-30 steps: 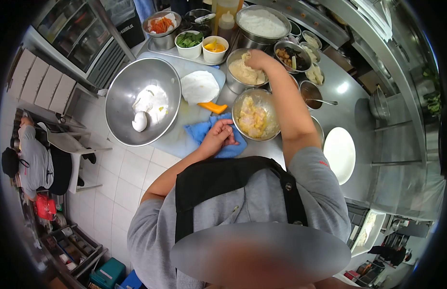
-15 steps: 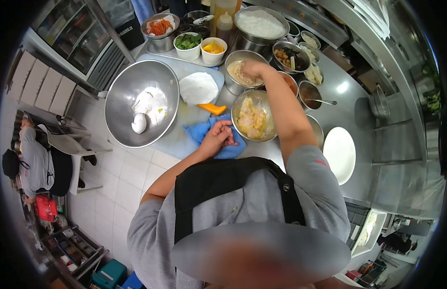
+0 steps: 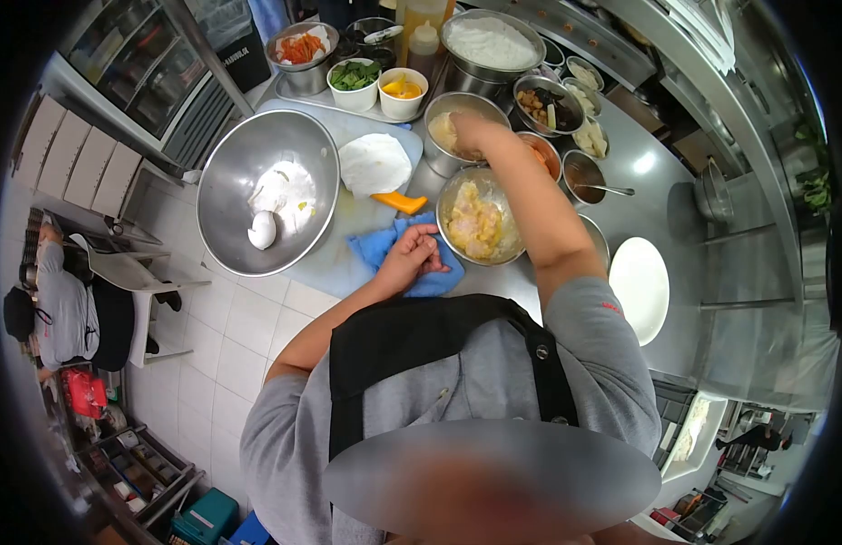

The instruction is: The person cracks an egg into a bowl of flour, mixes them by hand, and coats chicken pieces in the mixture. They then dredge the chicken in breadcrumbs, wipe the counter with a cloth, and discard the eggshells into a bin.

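Note:
My right hand [image 3: 472,134] reaches into a deep steel tin [image 3: 435,109] of pale tan granular food; its fingers are hidden inside. Nearer my body stands a steel bowl [image 3: 448,243] with wet, yellowish pieces [image 3: 475,222], possibly meat in egg. My left hand [image 3: 412,261] rests on a blue cloth [image 3: 374,245], loosely curled and holding nothing, index finger close to that bowl's rim. A knife with a yellow handle [image 3: 401,203] lies beside white paper [image 3: 375,163] on the cutting board [image 3: 298,272]. To the left, a large steel bowl [image 3: 230,163] contains white powder and an egg-like white object [image 3: 262,231].
White tubs of green leaves [image 3: 354,75] and yellow slices [image 3: 402,87] stand at the back. A bowl of white powder [image 3: 493,41] is behind the tin. Several small food bowls and a white oval plate [image 3: 640,291] are on the right. Another person [image 3: 71,300] is far left.
My right hand has shifted slightly left and down within the tin, its fingers now more hidden. My left hand stays in place on the cloth.

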A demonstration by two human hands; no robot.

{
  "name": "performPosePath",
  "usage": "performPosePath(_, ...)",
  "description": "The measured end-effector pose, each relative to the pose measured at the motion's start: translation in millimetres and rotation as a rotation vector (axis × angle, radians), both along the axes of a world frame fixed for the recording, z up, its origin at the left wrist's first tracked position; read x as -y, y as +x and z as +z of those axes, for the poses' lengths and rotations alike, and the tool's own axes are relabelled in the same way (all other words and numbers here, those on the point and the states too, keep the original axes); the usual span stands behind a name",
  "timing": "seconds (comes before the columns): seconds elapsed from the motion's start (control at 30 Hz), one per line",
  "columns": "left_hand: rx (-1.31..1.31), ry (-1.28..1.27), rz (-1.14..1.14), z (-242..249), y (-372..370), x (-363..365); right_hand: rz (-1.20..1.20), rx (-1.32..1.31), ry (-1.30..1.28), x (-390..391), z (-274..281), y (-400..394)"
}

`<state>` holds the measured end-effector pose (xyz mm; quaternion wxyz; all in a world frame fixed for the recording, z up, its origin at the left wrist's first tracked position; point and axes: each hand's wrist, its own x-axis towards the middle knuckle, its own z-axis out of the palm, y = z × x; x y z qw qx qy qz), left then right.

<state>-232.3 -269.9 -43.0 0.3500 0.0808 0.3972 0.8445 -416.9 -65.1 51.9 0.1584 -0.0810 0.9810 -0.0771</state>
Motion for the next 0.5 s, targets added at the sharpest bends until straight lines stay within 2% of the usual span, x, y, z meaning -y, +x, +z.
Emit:
performPosePath(0.13,-0.008,0.002,0.000,1.3,-0.7,-0.3,-0.012,-0.091,0.015,2.7,-2.5,7.9)
performPosePath(0.33,0.000,0.002,0.000,0.9,0.6,-0.3,-0.014,-0.084,-0.002,-10.5,-0.6,-9.7)
performPosePath(0.47,-0.014,0.009,0.004,-1.2,-1.6,-0.7,-0.179,-0.053,-0.216,-27.9,7.0,-18.6)
performPosePath(0.5,-0.014,0.009,0.003,-2.1,-0.6,-0.8,-0.204,0.022,-0.304,-34.6,12.7,-19.9)
